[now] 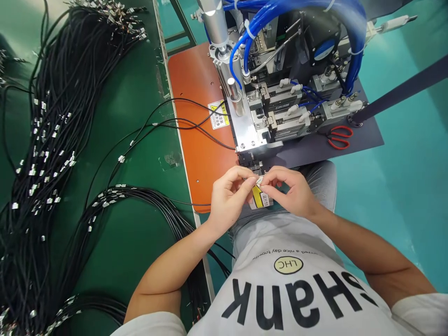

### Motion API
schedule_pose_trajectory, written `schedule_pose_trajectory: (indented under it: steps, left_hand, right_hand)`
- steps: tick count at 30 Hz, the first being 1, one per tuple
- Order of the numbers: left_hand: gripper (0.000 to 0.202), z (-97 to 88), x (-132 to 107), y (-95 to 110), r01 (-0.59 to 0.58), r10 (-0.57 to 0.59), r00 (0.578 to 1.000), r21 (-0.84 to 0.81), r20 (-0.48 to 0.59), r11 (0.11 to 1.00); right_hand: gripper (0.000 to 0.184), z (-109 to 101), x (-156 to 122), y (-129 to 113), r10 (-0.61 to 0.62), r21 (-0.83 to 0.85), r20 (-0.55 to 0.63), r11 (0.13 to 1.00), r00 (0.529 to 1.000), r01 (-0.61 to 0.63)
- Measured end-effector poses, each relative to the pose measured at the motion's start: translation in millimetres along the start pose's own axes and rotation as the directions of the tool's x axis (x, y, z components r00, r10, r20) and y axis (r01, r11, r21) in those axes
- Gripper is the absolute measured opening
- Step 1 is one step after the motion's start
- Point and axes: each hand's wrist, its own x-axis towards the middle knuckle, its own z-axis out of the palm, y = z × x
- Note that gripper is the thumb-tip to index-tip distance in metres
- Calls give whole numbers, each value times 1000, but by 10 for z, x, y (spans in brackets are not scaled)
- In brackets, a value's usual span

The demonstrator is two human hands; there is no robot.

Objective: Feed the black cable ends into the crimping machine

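At the front edge of the machine, my two hands meet fingertip to fingertip. My left hand (229, 196) is closed, with thumb and forefinger pinching one side of a small whitish piece (259, 181), perhaps thin wire ends. From the other side, my right hand (290, 189) pinches the same piece, its fingers curled. A black cable (201, 204) comes from the left and disappears behind my left hand. Just beyond the fingertips stands the machine's metal head (250, 135). A yellow-and-white label (261, 199) shows beneath my hands.
Bundles of black cables (59, 116) with silvery ends cover the green table (140, 154) at left. Two cables cross the orange plate (196, 154) into the machine. Red-handled scissors (339, 137) lie on the dark base at right. Blue air hoses (301, 7) arch above.
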Motion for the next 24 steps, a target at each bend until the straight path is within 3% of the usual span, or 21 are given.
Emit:
schedule_pose_trajectory:
  steps: [5,10,13,24]
  left_hand:
    - [23,23,1,-93,70,-74,996,-89,-45,994]
    - [23,-47,4,-73,143,-142,989,-25,49,989]
    - [22,-83,18,-69,155,-155,988,13,24,988]
    - [18,-116,41,-161,184,-184,983,-117,9,976]
  right_hand:
    - [9,111,-35,30,-5,-23,-65,1000,998,4]
    - [8,120,-28,65,-8,-50,-106,999,994,3]
    - [8,108,-26,74,-8,-79,-120,997,993,-2]
    - [7,156,-28,113,-5,-42,-116,999,993,0]
